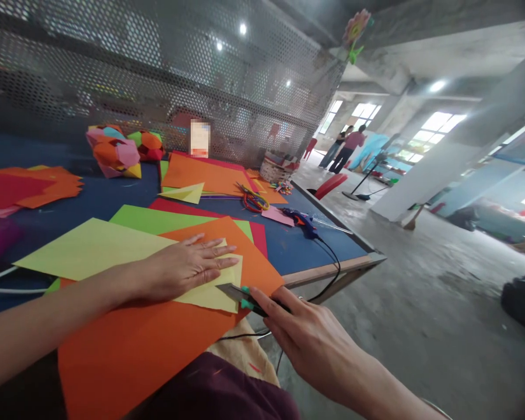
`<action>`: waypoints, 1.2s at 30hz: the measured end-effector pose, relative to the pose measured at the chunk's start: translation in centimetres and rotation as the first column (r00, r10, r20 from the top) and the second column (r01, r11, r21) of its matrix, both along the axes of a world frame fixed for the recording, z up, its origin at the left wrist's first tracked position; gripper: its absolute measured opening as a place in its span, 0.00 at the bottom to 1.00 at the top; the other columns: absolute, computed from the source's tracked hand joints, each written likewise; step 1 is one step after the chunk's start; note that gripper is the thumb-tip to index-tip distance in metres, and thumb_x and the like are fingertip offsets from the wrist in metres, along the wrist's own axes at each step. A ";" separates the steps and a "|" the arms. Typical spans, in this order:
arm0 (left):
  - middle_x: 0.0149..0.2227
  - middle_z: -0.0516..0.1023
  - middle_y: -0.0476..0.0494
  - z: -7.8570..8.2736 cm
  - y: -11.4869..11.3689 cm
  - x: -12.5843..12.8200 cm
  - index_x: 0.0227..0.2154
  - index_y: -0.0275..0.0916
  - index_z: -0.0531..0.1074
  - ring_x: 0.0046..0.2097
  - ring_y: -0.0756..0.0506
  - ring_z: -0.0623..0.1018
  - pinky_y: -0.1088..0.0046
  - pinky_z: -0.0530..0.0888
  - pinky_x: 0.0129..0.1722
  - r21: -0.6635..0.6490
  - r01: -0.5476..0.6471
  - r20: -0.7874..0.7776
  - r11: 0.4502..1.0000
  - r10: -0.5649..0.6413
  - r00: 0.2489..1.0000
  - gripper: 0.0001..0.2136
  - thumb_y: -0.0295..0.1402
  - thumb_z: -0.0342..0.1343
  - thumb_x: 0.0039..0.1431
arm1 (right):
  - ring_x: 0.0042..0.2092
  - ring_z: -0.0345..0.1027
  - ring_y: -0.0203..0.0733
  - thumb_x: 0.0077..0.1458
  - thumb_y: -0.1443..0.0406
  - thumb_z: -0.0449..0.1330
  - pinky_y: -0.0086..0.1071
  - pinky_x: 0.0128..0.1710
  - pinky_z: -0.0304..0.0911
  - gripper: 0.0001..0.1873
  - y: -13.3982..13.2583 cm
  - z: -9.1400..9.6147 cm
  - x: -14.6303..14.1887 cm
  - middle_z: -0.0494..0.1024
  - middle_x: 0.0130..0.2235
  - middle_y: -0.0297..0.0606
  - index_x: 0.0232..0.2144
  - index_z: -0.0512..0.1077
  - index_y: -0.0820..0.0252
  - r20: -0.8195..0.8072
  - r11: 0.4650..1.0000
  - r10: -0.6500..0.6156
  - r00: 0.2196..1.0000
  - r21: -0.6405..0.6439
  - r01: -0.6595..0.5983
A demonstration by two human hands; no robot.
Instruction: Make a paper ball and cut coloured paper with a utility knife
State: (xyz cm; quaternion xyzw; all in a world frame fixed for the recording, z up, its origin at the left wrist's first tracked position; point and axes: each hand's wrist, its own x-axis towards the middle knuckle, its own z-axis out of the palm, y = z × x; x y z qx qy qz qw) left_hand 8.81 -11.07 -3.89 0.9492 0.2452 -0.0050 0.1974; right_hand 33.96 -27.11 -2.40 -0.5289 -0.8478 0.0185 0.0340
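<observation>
My left hand (188,263) lies flat with its fingers stretched out on pale yellow paper (100,248). Under the yellow paper is a large orange sheet (140,350) that hangs over the table's near edge. My right hand (306,329) is wrapped round a utility knife (251,303) with a dark body and green parts. Its blade is out and points left, over the right end of the yellow paper, just below my left fingertips. Whether the blade touches the paper I cannot tell. Green paper (144,223) and red paper (259,239) stick out behind.
Scissors (254,200) and a glue gun (305,223) with a black cord lie on the blue table (319,254). Folded paper balls (116,153) and cut orange pieces (56,186) are on the left. A perforated metal screen (157,70) stands behind. Two people (350,146) stand far off.
</observation>
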 end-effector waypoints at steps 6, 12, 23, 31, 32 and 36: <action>0.74 0.50 0.57 0.3 -0.1 0.2 0.69 0.60 0.54 0.76 0.42 0.47 0.51 0.43 0.73 -0.011 -0.004 -0.007 1.000 0.004 1.000 0.22 0.46 0.36 0.76 | 0.40 0.80 0.50 0.71 0.68 0.45 0.46 0.37 0.79 0.27 -0.3 0.1 -0.8 0.77 0.49 0.50 0.70 0.58 0.60 0.017 1.000 -0.007 1.000 -0.010 0.007; 0.74 0.50 0.56 0.5 -0.2 0.2 0.70 0.58 0.54 0.76 0.43 0.47 0.51 0.44 0.72 -0.023 -0.005 -0.013 1.000 0.005 1.000 0.23 0.46 0.35 0.76 | 0.44 0.80 0.51 0.71 0.68 0.44 0.47 0.41 0.79 0.27 -0.2 0.2 -1.0 0.76 0.54 0.53 0.70 0.59 0.60 0.005 0.999 -0.018 1.000 -0.036 0.018; 0.74 0.51 0.55 0.0 0.1 0.0 0.70 0.58 0.55 0.76 0.43 0.46 0.52 0.42 0.73 -0.017 0.028 0.029 0.999 -0.027 0.999 0.23 0.45 0.36 0.76 | 0.41 0.80 0.48 0.70 0.69 0.45 0.44 0.40 0.79 0.28 -0.5 0.3 -1.4 0.77 0.52 0.53 0.69 0.59 0.60 0.041 0.999 -0.025 0.999 -0.029 0.026; 0.74 0.54 0.53 0.0 0.0 0.0 0.69 0.56 0.57 0.76 0.42 0.48 0.51 0.43 0.73 -0.010 0.039 0.062 0.999 -0.038 0.997 0.22 0.44 0.37 0.76 | 0.38 0.81 0.47 0.68 0.72 0.46 0.41 0.35 0.79 0.28 -1.1 -0.4 -1.3 0.77 0.48 0.50 0.68 0.60 0.62 0.035 0.999 0.013 0.999 0.040 -0.014; 0.74 0.53 0.53 0.0 0.0 0.0 0.69 0.56 0.56 0.76 0.43 0.47 0.51 0.43 0.73 -0.006 0.041 0.057 0.999 -0.041 0.998 0.22 0.44 0.37 0.76 | 0.39 0.81 0.47 0.67 0.72 0.46 0.41 0.35 0.79 0.28 -1.0 -0.4 -1.3 0.77 0.48 0.51 0.68 0.60 0.63 0.039 0.999 0.011 0.999 0.042 -0.012; 0.74 0.51 0.54 0.2 0.0 0.1 0.70 0.56 0.55 0.76 0.43 0.46 0.50 0.42 0.73 -0.010 0.030 0.024 0.999 -0.030 0.999 0.23 0.45 0.36 0.76 | 0.40 0.81 0.49 0.66 0.73 0.45 0.45 0.37 0.80 0.30 -0.9 -0.3 -1.7 0.76 0.50 0.55 0.69 0.58 0.64 0.057 1.000 0.007 0.998 0.018 -0.008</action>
